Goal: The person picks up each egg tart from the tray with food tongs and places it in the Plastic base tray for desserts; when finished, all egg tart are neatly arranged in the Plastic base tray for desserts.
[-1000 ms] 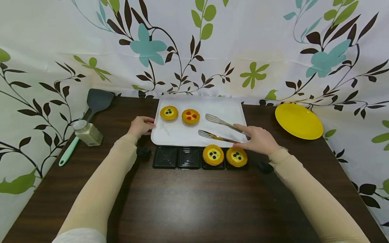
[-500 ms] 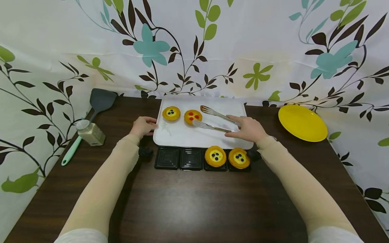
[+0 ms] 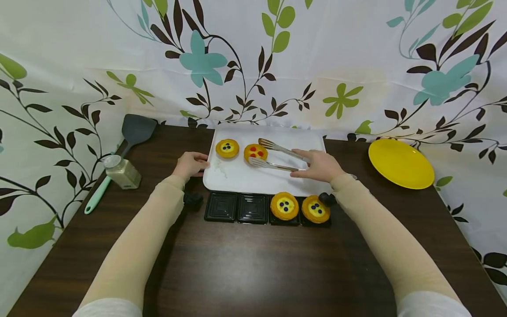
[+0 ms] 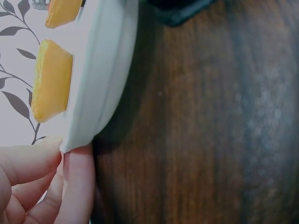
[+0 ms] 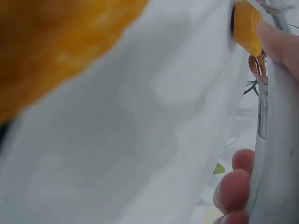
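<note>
My left hand pinches the left rim of a white tray; in the left wrist view the thumb is above the rim and fingers beneath. My right hand grips metal tongs over the tray. Their slotted ends are spread, one at the far side of an egg tart with red pieces, the other overlapping its near edge. Left of it on the tray sits an egg tart with blue dots. In the right wrist view, a tart shows beyond the fingers.
A black plastic tray with square compartments lies in front; its two right compartments hold blue-dotted tarts. At left are a spatula and a jar lying across its handle. A yellow plate is at right. Patterned cloth hangs behind.
My right hand has moved the tongs left and slightly away from me, bringing their ends from right of the red-topped tart to either side of it. The left hand stays at the tray rim.
</note>
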